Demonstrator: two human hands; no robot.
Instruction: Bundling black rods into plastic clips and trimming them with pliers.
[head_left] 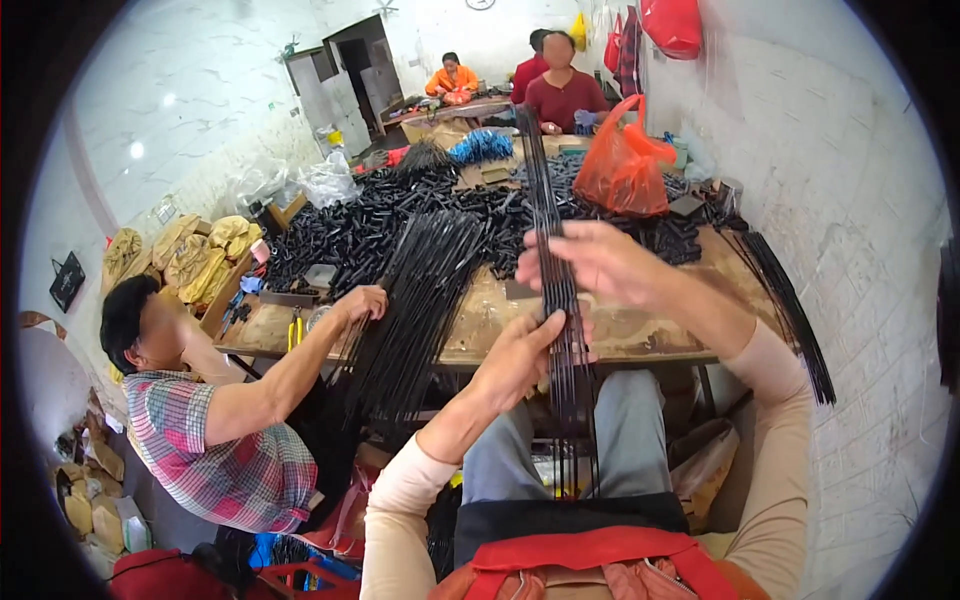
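A bundle of long, thin black rods (543, 190) stands upright before me, running from above my lap out over the table. My left hand (535, 350) is closed around its lower part, the thumb lying across the front. Higher up, my right hand (600, 265) loosely wraps the same bundle, with fingertips showing on its left side. The rods' lower ends (572, 450) hang between my knees. Left of my hands, a larger pile of similar black rods (420, 290) lies over the table's near edge, beside a co-worker's hand (362, 303).
The wooden table (640, 335) bears a wide heap of short black parts (350, 225) and a red plastic bag (625, 165). More black rods (785, 305) overhang its right edge. Yellow-handled pliers (295, 330) lie at left. A co-worker (220, 420) sits close on my left; other people work farther back.
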